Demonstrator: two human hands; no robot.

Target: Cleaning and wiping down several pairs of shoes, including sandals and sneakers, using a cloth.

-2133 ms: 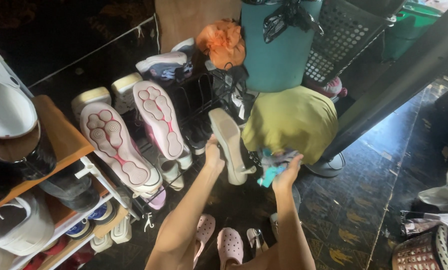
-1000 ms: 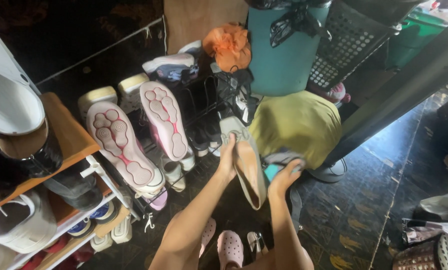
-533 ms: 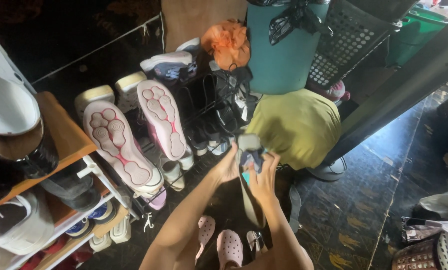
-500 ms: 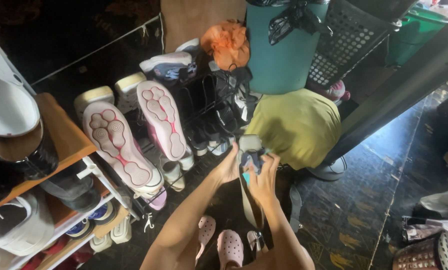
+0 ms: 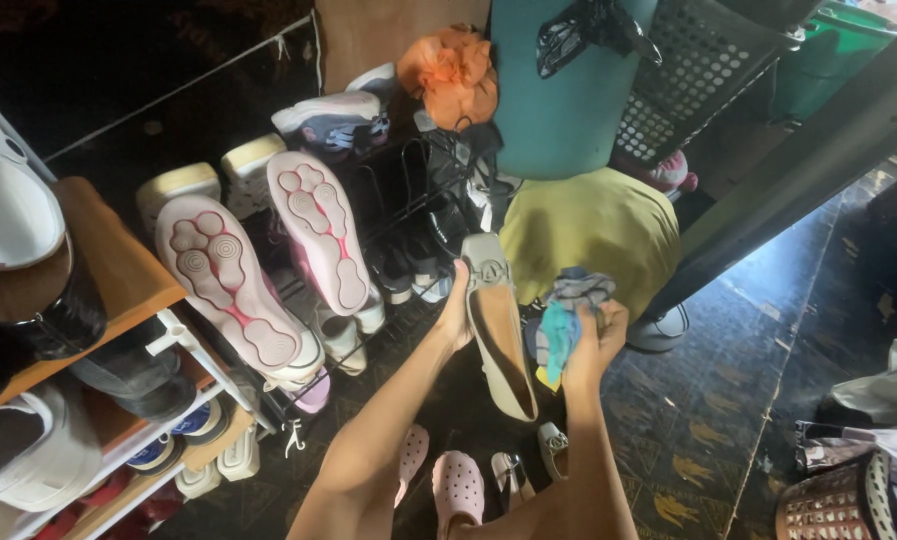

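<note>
Both hands are busy: my left hand [image 5: 456, 312] grips a beige flat shoe [image 5: 497, 335] by its edge, fingers curled round it, insole facing up, toe pointing away from me. My right hand [image 5: 597, 338] is closed on a bunched cloth [image 5: 565, 318] (grey, blue and a bit of yellow), just beside the shoe. Behind the cloth sits a yellow-green bundle [image 5: 594, 232]. To my left, two pink-soled sneakers [image 5: 269, 265] stand sole-out on a shoe rack [image 5: 194, 340]. Pink clogs [image 5: 439, 480] lie on the floor below my arms.
</note>
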